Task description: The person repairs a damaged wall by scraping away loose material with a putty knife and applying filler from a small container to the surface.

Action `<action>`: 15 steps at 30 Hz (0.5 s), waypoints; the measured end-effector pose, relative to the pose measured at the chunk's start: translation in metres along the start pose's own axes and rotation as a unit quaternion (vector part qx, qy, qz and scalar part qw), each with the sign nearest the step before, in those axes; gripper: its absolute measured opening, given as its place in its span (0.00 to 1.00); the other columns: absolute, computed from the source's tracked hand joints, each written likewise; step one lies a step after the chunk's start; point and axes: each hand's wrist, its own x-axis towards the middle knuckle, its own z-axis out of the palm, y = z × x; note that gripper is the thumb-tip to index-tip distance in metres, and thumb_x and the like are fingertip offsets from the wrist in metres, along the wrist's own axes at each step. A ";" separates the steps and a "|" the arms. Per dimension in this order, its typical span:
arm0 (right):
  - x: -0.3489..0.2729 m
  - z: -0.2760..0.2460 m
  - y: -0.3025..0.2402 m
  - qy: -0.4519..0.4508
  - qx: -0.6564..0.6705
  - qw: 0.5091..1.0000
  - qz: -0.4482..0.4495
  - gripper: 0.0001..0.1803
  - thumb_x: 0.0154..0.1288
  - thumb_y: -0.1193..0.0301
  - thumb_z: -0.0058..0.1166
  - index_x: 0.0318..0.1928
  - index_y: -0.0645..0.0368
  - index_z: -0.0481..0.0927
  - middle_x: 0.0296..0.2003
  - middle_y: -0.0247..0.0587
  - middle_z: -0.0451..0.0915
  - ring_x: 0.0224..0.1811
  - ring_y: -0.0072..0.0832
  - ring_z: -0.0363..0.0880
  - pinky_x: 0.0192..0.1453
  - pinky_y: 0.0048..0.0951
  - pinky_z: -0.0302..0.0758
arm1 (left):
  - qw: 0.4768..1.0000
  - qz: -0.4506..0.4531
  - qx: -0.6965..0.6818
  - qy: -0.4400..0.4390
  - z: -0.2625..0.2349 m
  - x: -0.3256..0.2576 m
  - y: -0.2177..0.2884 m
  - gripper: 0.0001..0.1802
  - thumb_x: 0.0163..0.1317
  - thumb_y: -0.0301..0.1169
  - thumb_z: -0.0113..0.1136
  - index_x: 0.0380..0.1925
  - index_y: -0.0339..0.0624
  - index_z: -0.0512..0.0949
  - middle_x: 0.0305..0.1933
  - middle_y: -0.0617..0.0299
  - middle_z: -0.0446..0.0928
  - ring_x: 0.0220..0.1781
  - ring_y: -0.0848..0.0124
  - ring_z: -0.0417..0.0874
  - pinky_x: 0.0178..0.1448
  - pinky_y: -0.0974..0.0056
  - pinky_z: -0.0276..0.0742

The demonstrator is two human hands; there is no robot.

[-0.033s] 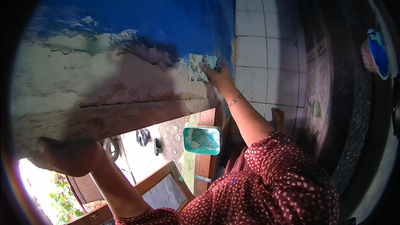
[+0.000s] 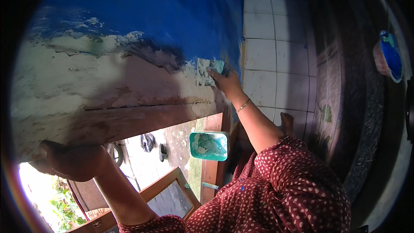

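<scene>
My right hand [image 2: 226,81] is closed on a teal putty scraper [image 2: 210,71], its blade smeared with pale putty and lying against the wall. Blue paint [image 2: 146,4] covers one part of this wall, and a rough band of whitish putty [image 2: 90,73] runs beside it. At the lower left, my left hand [image 2: 73,160] is in shadow, curled over the edge of the brown frame [image 2: 129,123] along the bright opening. Its fingertips are mostly hidden. A teal rectangular tub [image 2: 226,146] with putty inside sits on the wooden sill [image 2: 209,170] below my right hand.
White floor tiles [image 2: 258,54] lie right of the wall, with a bare foot [image 2: 286,123] on them. A basin with blue inside [image 2: 391,60] stands at the far right. Through the opening appear a shoe [image 2: 162,152], a black bag [image 2: 147,142] and a wood-framed pane [image 2: 172,198].
</scene>
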 end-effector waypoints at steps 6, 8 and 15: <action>-0.028 0.047 -0.057 -0.007 -0.019 0.999 0.026 0.23 0.59 0.66 0.64 0.49 0.66 0.73 0.37 0.38 0.80 0.33 0.21 0.77 0.31 0.23 0.75 | 0.994 -0.097 -0.005 -0.046 -0.008 -0.003 0.001 0.25 0.70 0.41 0.44 0.58 0.34 0.64 0.59 0.42 0.65 0.58 0.53 0.73 0.56 0.50 0.76; -0.028 0.047 -0.062 -0.006 -0.021 1.000 0.014 0.23 0.59 0.65 0.65 0.49 0.68 0.73 0.37 0.39 0.80 0.33 0.23 0.77 0.31 0.25 0.75 | 0.989 -0.116 0.034 -0.079 -0.010 0.008 0.011 0.24 0.70 0.37 0.43 0.59 0.32 0.61 0.59 0.40 0.64 0.60 0.51 0.71 0.59 0.50 0.74; -0.019 0.024 -0.029 0.023 0.035 0.999 0.014 0.24 0.59 0.65 0.65 0.49 0.68 0.72 0.36 0.40 0.80 0.34 0.24 0.77 0.31 0.26 0.75 | 0.986 -0.146 0.007 -0.080 -0.011 0.010 0.020 0.27 0.68 0.39 0.43 0.61 0.31 0.57 0.61 0.39 0.61 0.62 0.49 0.67 0.61 0.49 0.71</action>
